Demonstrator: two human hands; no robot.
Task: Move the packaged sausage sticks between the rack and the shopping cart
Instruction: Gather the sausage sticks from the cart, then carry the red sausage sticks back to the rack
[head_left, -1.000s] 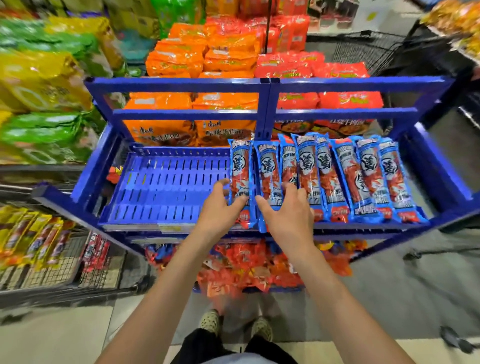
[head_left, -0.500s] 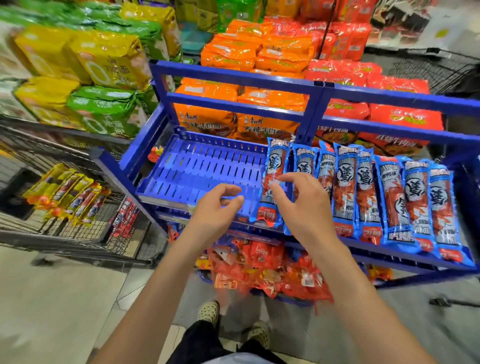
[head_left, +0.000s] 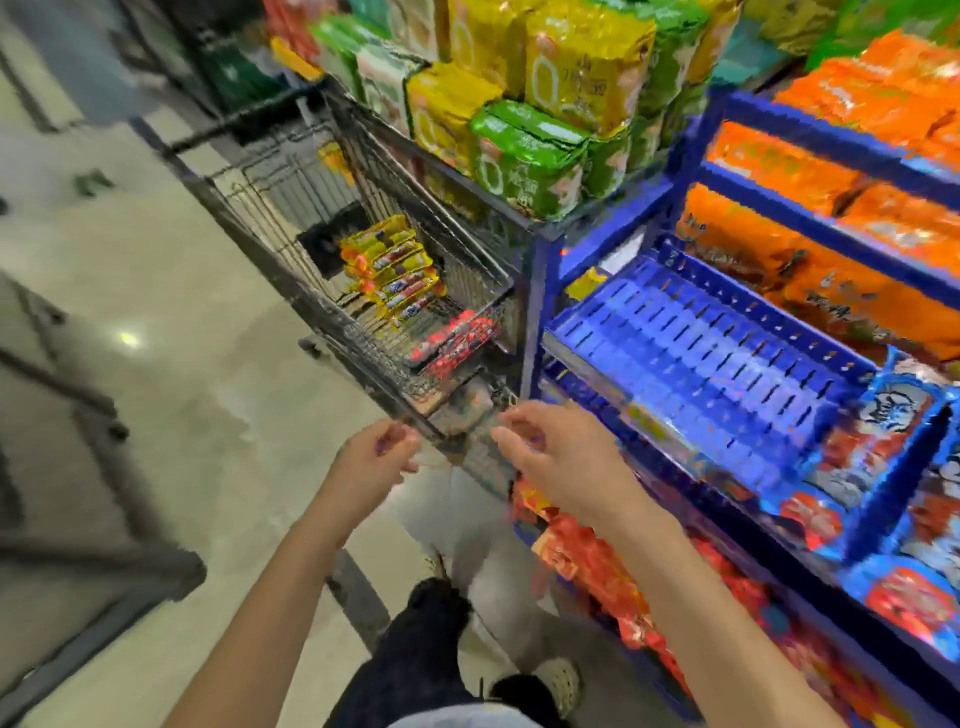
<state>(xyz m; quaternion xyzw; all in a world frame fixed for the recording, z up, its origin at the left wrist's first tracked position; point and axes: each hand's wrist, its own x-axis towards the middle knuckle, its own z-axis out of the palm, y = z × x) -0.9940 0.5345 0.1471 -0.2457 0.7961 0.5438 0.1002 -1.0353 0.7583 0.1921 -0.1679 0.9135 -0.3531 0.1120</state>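
Sausage sticks (head_left: 452, 338), the red packs, lie slantwise in the shopping cart (head_left: 291, 291), straight ahead between both hands; blue packs (head_left: 878, 431) sit on the rack (head_left: 675, 332), off right. Left hand (head_left: 376, 457) and right hand (head_left: 550, 452) hover loosely curled, holding nothing.

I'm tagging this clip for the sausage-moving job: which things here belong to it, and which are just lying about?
Job: blue sausage packs, blue rack tray, shopping cart, yellow stick packs and red packs in it, left hand, right hand, both empty.
Around: orange noodle bags, green bags, yellow bags, red packets on the lower shelf.
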